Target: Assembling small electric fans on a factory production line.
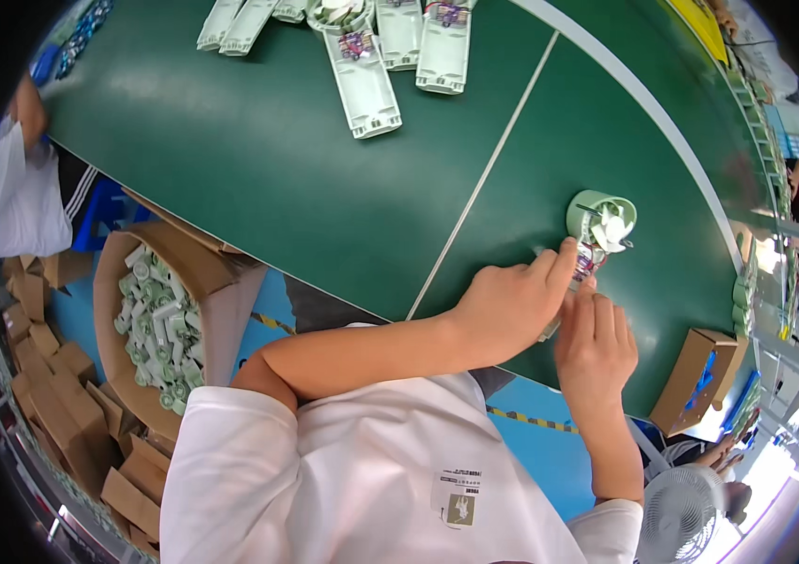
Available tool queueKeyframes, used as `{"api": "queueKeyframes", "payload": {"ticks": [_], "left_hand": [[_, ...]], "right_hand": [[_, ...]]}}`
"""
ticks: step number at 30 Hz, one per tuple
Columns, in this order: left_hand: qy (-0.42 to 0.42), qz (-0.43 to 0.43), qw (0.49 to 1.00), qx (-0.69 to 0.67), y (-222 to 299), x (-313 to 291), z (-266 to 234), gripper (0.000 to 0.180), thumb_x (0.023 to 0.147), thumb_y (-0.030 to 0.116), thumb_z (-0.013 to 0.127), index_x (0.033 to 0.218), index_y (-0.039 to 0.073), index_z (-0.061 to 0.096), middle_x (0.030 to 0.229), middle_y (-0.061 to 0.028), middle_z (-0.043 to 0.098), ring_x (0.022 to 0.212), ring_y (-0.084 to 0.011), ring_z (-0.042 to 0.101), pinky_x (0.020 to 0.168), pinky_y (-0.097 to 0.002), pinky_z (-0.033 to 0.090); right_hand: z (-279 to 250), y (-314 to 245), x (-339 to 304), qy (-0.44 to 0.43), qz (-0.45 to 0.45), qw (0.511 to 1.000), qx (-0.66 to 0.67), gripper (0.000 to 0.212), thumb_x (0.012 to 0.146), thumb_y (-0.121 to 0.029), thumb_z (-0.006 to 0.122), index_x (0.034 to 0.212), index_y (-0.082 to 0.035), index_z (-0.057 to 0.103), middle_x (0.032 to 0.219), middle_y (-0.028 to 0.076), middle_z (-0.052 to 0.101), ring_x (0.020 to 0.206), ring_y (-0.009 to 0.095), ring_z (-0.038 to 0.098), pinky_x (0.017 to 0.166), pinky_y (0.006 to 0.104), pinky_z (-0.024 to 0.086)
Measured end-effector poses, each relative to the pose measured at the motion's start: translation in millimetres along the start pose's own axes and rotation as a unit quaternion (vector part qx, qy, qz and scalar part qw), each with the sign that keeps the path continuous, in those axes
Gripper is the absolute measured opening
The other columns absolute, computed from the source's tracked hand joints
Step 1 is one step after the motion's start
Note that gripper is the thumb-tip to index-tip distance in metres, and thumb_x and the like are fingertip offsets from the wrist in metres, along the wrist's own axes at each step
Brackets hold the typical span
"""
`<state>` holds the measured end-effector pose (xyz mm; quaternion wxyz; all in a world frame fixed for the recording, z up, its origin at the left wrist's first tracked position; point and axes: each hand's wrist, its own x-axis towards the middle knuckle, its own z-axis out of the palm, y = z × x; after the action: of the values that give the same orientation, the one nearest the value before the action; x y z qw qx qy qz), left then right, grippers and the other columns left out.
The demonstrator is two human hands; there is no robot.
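Note:
A pale green half-shell of a small handheld fan [576, 214] lies on the green work table, its round head away from me. White fan blades [612, 228] sit in the head, and a small part with purple and red wires [589, 261] shows in the handle just below. My left hand [517, 299] is closed on the left side of the handle, fingertips beside the wires. From the right, my right hand [597, 348] is closed with curled fingers, its fingertips pressed at the handle by the wired part. Both hands hide most of the handle.
Several pale green fan shells [362, 89] lie at the table's far side. A large carton [225, 282] at the left holds many white and green parts. An open cardboard box [695, 381] with blue things stands at the right edge. Another person's arm [31, 108] shows at far left.

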<state>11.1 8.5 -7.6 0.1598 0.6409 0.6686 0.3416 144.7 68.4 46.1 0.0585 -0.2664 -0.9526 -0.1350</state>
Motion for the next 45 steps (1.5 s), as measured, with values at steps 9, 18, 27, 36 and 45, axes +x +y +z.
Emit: {"api": "queueKeyframes", "payload": {"ticks": [9, 18, 27, 36, 45], "left_hand": [[0.043, 0.005, 0.996, -0.074, 0, -6, -13, 0.063, 0.084, 0.027, 0.074, 0.136, 0.003, 0.048, 0.108, -0.0087, 0.054, 0.067, -0.0177, 0.062, 0.049, -0.0291, 0.052], [-0.004, 0.052, 0.996, -0.074, -4, -14, -22, 0.063, 0.076, 0.031, 0.079, 0.126, 0.001, 0.056, 0.112, -0.0102, 0.055, 0.086, -0.0230, 0.064, 0.071, -0.0314, 0.055], [0.003, 0.066, 0.994, -0.090, -8, -13, -18, 0.068, 0.068, 0.036, 0.083, 0.121, 0.001, 0.058, 0.108, -0.0079, 0.058, 0.086, -0.0207, 0.065, 0.067, -0.0295, 0.055], [0.040, 0.070, 0.994, -0.070, -11, -12, -13, 0.068, 0.066, 0.040, 0.082, 0.118, 0.002, 0.059, 0.103, -0.0048, 0.059, 0.079, -0.0179, 0.066, 0.061, -0.0273, 0.054], [0.028, 0.065, 0.996, -0.055, -8, -14, -13, 0.071, 0.062, 0.040, 0.082, 0.118, 0.003, 0.059, 0.095, -0.0027, 0.056, 0.076, -0.0153, 0.061, 0.059, -0.0262, 0.052]], "right_hand": [[-11, 18, -27, -0.065, 0.200, 0.902, 0.378, 0.050, 0.082, 0.001, 0.069, 0.131, 0.000, 0.057, 0.105, 0.017, 0.064, 0.093, 0.030, 0.063, 0.084, 0.0359, 0.051], [-10, 10, -25, -0.093, 0.293, 0.863, 0.401, 0.041, 0.078, 0.003, 0.072, 0.118, 0.002, 0.064, 0.097, 0.009, 0.065, 0.075, 0.013, 0.059, 0.063, 0.0247, 0.047], [-13, -6, -13, -0.009, 0.417, 0.664, 0.620, 0.042, 0.076, 0.002, 0.078, 0.114, -0.002, 0.061, 0.090, 0.005, 0.066, 0.070, 0.006, 0.059, 0.060, 0.0205, 0.050], [-7, -24, 0, 0.035, 0.412, 0.768, 0.489, 0.032, 0.079, 0.000, 0.079, 0.108, 0.001, 0.068, 0.085, 0.007, 0.070, 0.062, 0.006, 0.060, 0.056, 0.0202, 0.051], [-4, -27, -7, 0.051, 0.405, 0.781, 0.473, 0.030, 0.082, 0.000, 0.078, 0.110, 0.003, 0.068, 0.082, 0.004, 0.068, 0.069, 0.005, 0.061, 0.061, 0.0191, 0.052]]}}
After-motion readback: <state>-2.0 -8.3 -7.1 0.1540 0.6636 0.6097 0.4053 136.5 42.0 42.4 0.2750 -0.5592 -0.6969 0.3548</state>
